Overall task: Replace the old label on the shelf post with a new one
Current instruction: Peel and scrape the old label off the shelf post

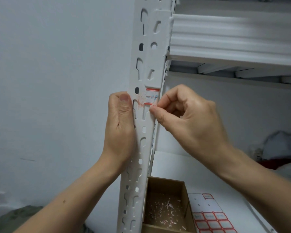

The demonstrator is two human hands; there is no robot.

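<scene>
Pale blue-grey wall fills the left of the view, and a white slotted shelf post [142,105] rises up the middle. Left hand [120,128] wraps the post's left edge, wrist low, thumb lying flat against the metal just left of the old label [150,97]; whether its other fingers close behind the post cannot be seen. Right hand [188,121] comes in from the right with the forearm sloping up, fingers curled, thumb and forefinger pinched together on the label's lower right corner. That single red-bordered label, partly scraped with pinkish residue on its left side, sits on the post just under the end of a white bracket. One white shelf [233,39] juts from the post above; a lower white board [175,167] carries one open cardboard box [166,204] holding scattered paper scraps [165,211]. Just right of the box lies one sheet of new labels [210,216], several red-bordered blanks visible.
</scene>
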